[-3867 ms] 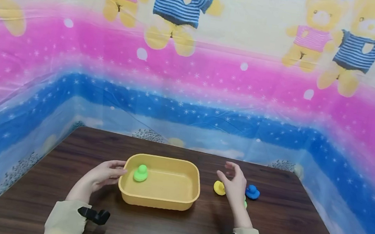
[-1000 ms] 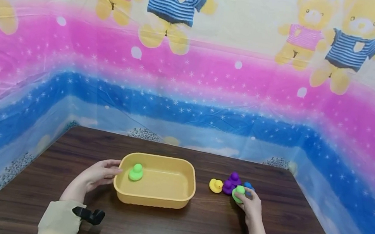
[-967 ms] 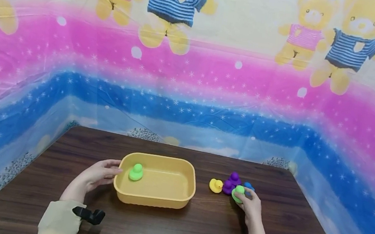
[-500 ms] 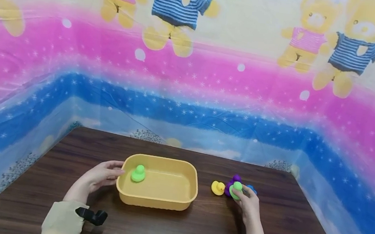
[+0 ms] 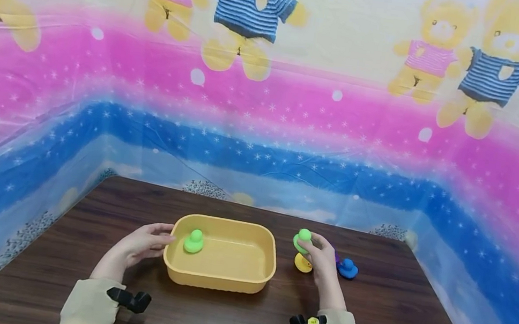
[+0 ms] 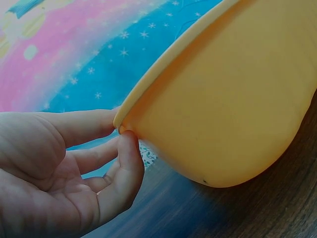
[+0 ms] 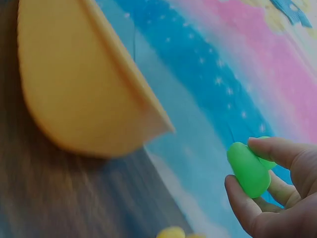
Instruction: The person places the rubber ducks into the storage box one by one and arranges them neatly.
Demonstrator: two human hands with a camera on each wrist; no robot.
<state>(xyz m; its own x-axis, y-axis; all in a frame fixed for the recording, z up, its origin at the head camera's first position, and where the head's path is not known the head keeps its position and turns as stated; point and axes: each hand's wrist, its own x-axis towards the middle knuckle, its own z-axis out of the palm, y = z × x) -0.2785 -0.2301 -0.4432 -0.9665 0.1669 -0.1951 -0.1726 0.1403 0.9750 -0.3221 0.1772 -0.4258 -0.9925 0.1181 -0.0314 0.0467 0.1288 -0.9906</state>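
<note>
My left hand [image 5: 144,245] is at the left end of a yellow plastic tub [image 5: 233,260]. In the left wrist view its fingertips pinch the tub's rim [image 6: 163,67]. A green rubber duck [image 5: 193,242] sits inside the tub, near its left end. Between thumb and fingers, my right hand [image 5: 322,260] holds another green rubber duck [image 5: 303,236], raised to the right of the tub. The right wrist view shows that duck [image 7: 247,171] with its rounded base toward the tub. Below it on the table is a yellow rubber duck [image 5: 302,264], partly covered by the hand.
A blue rubber duck [image 5: 348,269] stands on the dark wooden table [image 5: 220,319], right of my right wrist. Purple ducks [image 5: 337,256] are mostly hidden behind that hand. A printed cloth [image 5: 265,114] with bears surrounds the table's back and sides.
My right hand has lifted the green duck from beside the purple ones and carried it left and up, over the yellow duck. The left hand stays at the tub.
</note>
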